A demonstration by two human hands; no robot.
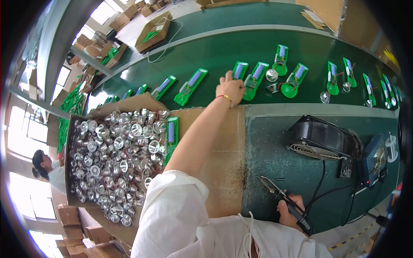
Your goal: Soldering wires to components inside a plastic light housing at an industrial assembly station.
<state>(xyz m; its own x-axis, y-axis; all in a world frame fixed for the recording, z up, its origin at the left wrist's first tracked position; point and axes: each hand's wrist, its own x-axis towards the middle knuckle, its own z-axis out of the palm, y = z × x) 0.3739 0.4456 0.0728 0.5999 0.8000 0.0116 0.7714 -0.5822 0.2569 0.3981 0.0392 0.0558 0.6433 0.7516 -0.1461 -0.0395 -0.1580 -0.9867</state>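
Green casing [244,70] with a bluish cell [238,71] lies on the green belt [223,51], just by the left hand [231,89] — its fingers bent, whether they pinch the casing I cannot tell; the right hand [291,209] is wrapped round a black-handled tool [297,213] — cardboard box [129,102] of silvery reflectors [118,142] to the left, black fan [322,133] to the right

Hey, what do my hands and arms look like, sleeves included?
Your left hand is gloveless, a thin red bracelet with a yellowish ornament at its wrist; your right hand is gloveless too. The loose white fabric left sleeve leaves the forearm bare.
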